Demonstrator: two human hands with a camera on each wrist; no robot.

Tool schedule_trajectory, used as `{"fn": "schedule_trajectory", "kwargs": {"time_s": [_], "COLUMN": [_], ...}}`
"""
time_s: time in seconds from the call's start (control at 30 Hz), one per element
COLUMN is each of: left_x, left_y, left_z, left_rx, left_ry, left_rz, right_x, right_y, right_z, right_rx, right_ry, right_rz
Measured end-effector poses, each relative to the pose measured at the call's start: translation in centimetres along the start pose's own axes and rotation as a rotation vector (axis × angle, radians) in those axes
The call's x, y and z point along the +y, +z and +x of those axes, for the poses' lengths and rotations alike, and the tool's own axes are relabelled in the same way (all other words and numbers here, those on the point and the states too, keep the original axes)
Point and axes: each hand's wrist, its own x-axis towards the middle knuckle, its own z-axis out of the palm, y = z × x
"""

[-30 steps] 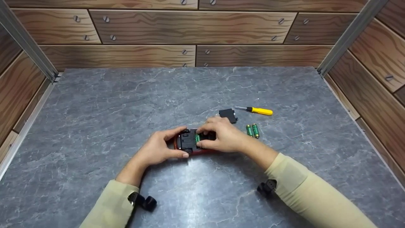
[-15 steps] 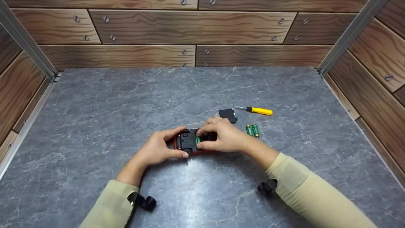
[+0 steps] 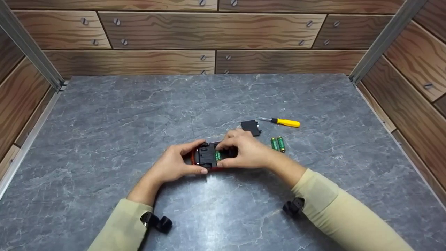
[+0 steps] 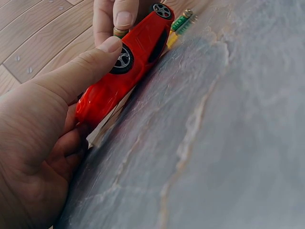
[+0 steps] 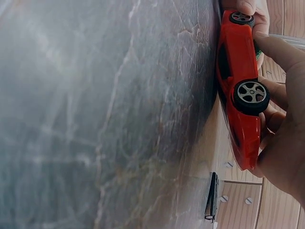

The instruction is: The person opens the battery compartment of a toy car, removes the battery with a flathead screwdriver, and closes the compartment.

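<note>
A red toy car [image 3: 207,156] lies upside down on the table, its black underside facing up. My left hand [image 3: 176,162] grips its left end, thumb along the near side and index finger along the far side. At the car's middle, my right hand [image 3: 249,150] pinches a green battery [image 3: 218,156] between thumb and index finger. That battery lies crosswise at the battery compartment, and its gold tip shows beside the wheel in the left wrist view. How deep it sits cannot be seen. The right wrist view shows the car's red side [image 5: 240,52] and wheels.
To the right of the car lie two green batteries [image 3: 281,144] side by side. Behind the right hand is a black battery cover [image 3: 251,128], with a yellow-handled screwdriver [image 3: 287,122] just beyond it. Wood-patterned walls [image 3: 209,31] enclose the grey marbled table [image 3: 139,104].
My right thumb has shifted slightly toward the car's near side, and more of the green battery shows between the fingers. The left hand has stayed in place.
</note>
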Motion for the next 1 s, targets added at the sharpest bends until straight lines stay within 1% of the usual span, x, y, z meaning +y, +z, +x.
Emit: {"fn": "schedule_trajectory", "kwargs": {"time_s": [0.27, 0.4, 0.63, 0.83, 1.0], "left_x": [-0.14, -0.15, -0.03, -0.05, -0.07], "left_y": [0.01, 0.01, -0.13, -0.10, -0.04], "left_z": [-0.04, -0.01, -0.01, 0.01, -0.04], "left_rx": [-0.004, -0.007, -0.007, -0.008, -0.006], "left_ry": [0.002, 0.004, -0.016, -0.004, -0.023], "left_rz": [0.003, 0.003, 0.013, -0.019, -0.014], "right_x": [0.13, 0.13, 0.32, 0.35, 0.25], "right_y": [0.12, 0.15, 0.20, 0.11, -0.45], "right_z": [0.10, 0.09, 0.05, -0.23, -0.52], "right_rx": [0.000, 0.012, 0.026, 0.064, 0.106], "right_ry": [0.021, 0.017, 0.018, 0.003, -0.019], "right_rz": [0.024, 0.046, 0.073, 0.092, 0.107]}}
